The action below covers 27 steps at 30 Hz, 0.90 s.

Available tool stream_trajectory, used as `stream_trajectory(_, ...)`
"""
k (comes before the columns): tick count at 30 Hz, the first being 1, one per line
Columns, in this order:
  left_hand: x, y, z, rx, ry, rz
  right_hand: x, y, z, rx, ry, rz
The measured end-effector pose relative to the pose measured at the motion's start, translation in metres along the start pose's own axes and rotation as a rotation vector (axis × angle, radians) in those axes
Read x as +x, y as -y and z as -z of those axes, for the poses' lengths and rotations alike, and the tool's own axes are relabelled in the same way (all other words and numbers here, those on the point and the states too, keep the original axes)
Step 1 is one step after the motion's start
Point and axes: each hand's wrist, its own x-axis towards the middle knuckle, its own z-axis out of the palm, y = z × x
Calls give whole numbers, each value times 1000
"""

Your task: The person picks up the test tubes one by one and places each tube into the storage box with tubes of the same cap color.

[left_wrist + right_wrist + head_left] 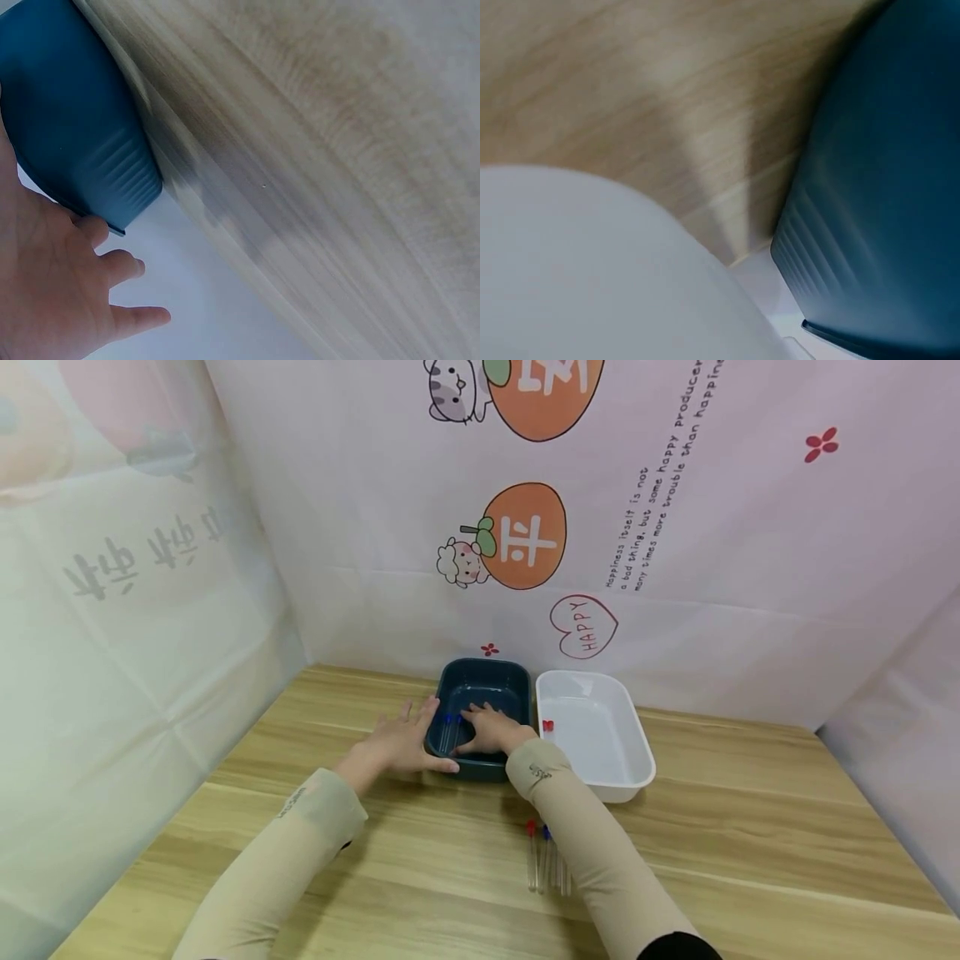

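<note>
A dark blue tray (487, 770) stands at the back of the table, with slim clear tubes with blue caps (449, 719) lying along its left side. My left hand (401, 742) rests at the tray's left rim, fingers spread and thumb along the front edge; the left wrist view shows its fingers (120, 264) beside the tray's ribbed wall. Inside the tray is my right hand (491, 732), its thumb and forefinger apart next to the blue-capped tubes. The right wrist view shows the tray's outer wall (885, 187) but not this hand.
A white tray (603, 735) stands right beside the blue one, with red caps (548, 725) showing at its left wall. In front, partly behind the right sleeve, lie several clear tubes (542, 868) with red and blue caps. A printed cloth (390, 610) hangs behind the table.
</note>
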Motion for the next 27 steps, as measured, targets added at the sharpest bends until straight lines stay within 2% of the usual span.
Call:
stream_trajectory(9,1,1,0,-11,4,-1,-4,-2,3,18,-2,14)
stream_trajectory(17,2,1,0,-7,-6,-4,-12,-2,14,26,-56,78)
stream_trajectory(27,0,-1,1,-18,1,-1,-22,0,25,57,-108,112)
